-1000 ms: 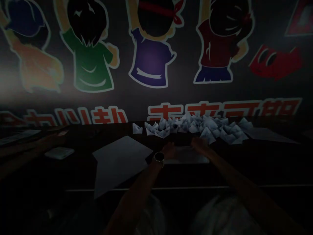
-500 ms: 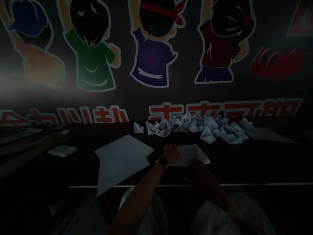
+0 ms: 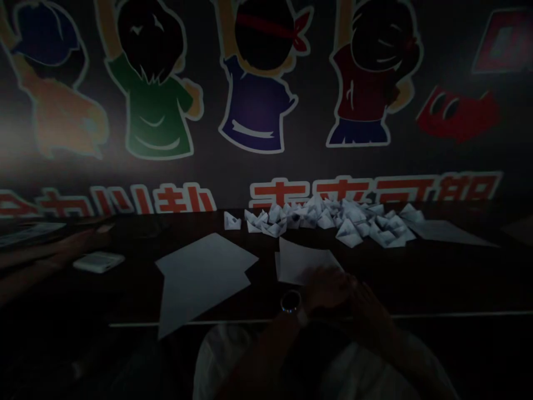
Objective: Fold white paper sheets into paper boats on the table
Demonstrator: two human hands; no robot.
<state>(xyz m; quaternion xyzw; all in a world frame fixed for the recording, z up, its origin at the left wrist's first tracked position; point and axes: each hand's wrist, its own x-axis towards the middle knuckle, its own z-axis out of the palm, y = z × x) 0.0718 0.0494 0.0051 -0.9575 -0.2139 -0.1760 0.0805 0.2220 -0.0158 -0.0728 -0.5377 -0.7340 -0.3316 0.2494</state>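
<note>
You're resting L hand (image 3: 327, 287) on folded white paper sheet (image 3: 303, 260), R hand (image 3: 368, 304) adj.; too dark, can't tell grips.

Dim light here! Beyond the grip (image 3: 346, 284) rises a dark wall (image 3: 310, 125), cartoon figures (image 3: 255, 111) over white-edged orange lettering (image 3: 280, 190), a pale glow (image 3: 10, 150) far left; beneath the grip spreads a dark table (image 3: 441, 278).

The left forearm (image 3: 266, 353) slants up rightward from below, its wrist (image 3: 297, 314) leading into the left hand (image 3: 327, 288), palm down and reaching right (the gloom hides how far it curls). The right forearm (image 3: 410, 355) angles up leftward; the right hand (image 3: 370, 303) stretches its fingers (image 3: 363, 291) forward, close beside the left.
</note>
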